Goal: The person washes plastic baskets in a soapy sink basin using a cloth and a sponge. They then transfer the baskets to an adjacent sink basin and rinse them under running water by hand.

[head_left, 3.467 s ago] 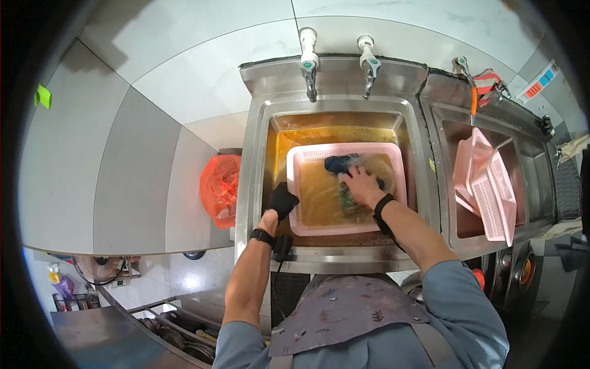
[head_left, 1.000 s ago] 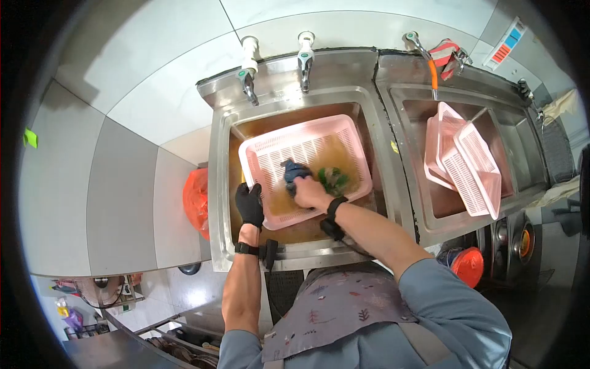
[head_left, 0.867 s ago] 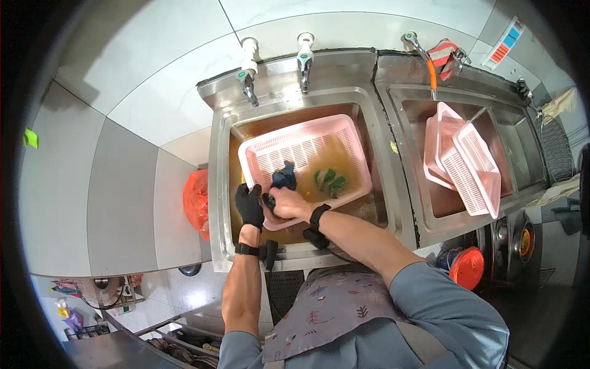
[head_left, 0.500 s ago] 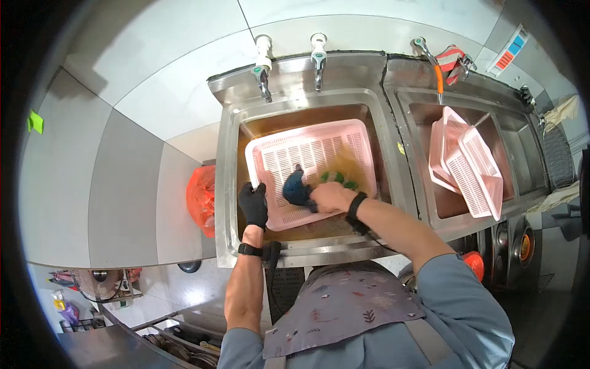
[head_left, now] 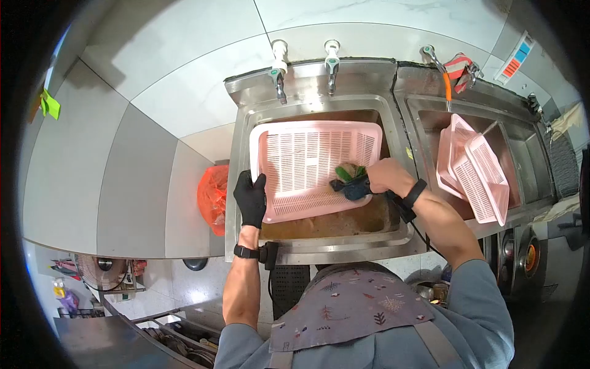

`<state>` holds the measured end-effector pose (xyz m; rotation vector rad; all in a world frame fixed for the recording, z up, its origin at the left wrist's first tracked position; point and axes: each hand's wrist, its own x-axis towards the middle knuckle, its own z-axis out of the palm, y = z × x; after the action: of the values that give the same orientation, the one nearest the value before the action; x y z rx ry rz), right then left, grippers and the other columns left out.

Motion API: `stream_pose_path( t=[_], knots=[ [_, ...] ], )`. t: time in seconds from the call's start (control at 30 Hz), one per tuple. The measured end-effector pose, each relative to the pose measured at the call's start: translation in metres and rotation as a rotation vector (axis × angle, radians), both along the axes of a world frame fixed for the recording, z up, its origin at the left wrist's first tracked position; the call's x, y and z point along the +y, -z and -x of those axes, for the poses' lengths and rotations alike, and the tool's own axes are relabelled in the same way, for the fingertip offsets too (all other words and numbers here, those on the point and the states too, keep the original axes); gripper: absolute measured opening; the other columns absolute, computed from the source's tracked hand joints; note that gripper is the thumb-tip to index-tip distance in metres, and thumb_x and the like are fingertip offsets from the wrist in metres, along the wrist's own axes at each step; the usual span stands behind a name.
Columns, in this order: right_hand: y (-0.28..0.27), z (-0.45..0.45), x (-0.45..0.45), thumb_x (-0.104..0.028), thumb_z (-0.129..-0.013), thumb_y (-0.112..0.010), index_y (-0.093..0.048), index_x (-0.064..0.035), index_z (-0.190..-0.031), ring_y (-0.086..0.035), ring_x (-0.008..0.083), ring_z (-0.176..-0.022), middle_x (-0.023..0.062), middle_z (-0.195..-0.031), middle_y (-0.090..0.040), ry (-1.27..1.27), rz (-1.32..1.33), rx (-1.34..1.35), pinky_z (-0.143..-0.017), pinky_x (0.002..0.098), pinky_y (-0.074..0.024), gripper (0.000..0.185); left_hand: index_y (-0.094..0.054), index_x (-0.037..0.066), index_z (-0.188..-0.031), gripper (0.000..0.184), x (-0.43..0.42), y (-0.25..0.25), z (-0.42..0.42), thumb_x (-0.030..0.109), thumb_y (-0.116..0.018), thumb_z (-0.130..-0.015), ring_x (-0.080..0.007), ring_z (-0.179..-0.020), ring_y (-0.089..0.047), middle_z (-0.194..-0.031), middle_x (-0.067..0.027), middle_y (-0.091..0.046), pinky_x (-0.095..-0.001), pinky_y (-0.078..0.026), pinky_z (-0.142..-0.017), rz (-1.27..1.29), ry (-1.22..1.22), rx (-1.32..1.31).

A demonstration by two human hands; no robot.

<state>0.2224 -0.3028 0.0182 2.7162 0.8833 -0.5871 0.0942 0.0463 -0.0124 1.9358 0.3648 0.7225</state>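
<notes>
A pink slotted basket (head_left: 307,163) is at the left sink, above brownish water. My left hand (head_left: 251,198), in a black glove, is closed on the basket's left rim. Bare and curled, my right hand (head_left: 388,176) is at the basket's lower right corner, closed on a dark blue cloth (head_left: 356,189) that hangs into the basket. Beside the cloth, in the same corner, lies a green and beige bundle (head_left: 349,172). The fingertips of my right hand are partly hidden.
More pink baskets (head_left: 476,166) lean in the right sink (head_left: 516,178). Two taps (head_left: 332,67) stand behind the left sink, and an orange-tipped tap (head_left: 447,86) is over the right one. An orange-red bag (head_left: 213,200) hangs at the left.
The basket is higher and clear of most of the brown water. My right hand has moved right with the blue cloth, to the basket's right corner. The view has shifted left.
</notes>
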Motion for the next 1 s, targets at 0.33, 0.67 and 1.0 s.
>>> stream_pose_path(
  t=[0.33, 0.67, 1.0],
  knots=[
    [0.001, 0.002, -0.001, -0.016, -0.067, -0.064, -0.079, -0.0044, -0.089, -0.075, 0.0365, -0.087, 0.0195, -0.093, -0.076, 0.079, -0.004, 0.050, -0.072, 0.0452, -0.0584, 0.029, -0.067, -0.004, -0.116, 0.025, -0.007, -0.038, 0.039, 0.004, -0.071, -0.093, -0.0189, -0.096, -0.068, -0.106, -0.0131, -0.072, -0.0319, -0.053, -0.086, -0.145, -0.022, -0.092],
    [0.034, -0.007, 0.006, -0.016, -0.077, -0.066, -0.078, -0.0040, -0.096, -0.075, 0.0345, -0.093, 0.0173, -0.097, -0.077, 0.074, -0.038, -0.015, -0.080, 0.0445, -0.0590, 0.026, -0.066, -0.004, -0.118, 0.028, -0.007, -0.089, 0.086, -0.002, -0.072, -0.090, -0.0220, -0.098, -0.068, -0.110, -0.0136, -0.070, -0.0323, -0.053, -0.088, -0.325, -0.105, -0.159],
    [0.055, -0.002, 0.013, -0.035, -0.085, -0.075, -0.064, 0.0016, -0.127, -0.067, 0.0348, -0.115, 0.0205, -0.117, -0.071, 0.167, -0.627, -0.303, -0.098, 0.0411, -0.0530, 0.057, -0.066, -0.004, -0.120, 0.032, -0.011, -0.093, 0.095, -0.003, -0.072, -0.089, -0.0279, -0.111, -0.069, -0.121, -0.0166, -0.070, -0.0358, -0.054, -0.097, -0.415, -0.118, -0.212]
  ],
)
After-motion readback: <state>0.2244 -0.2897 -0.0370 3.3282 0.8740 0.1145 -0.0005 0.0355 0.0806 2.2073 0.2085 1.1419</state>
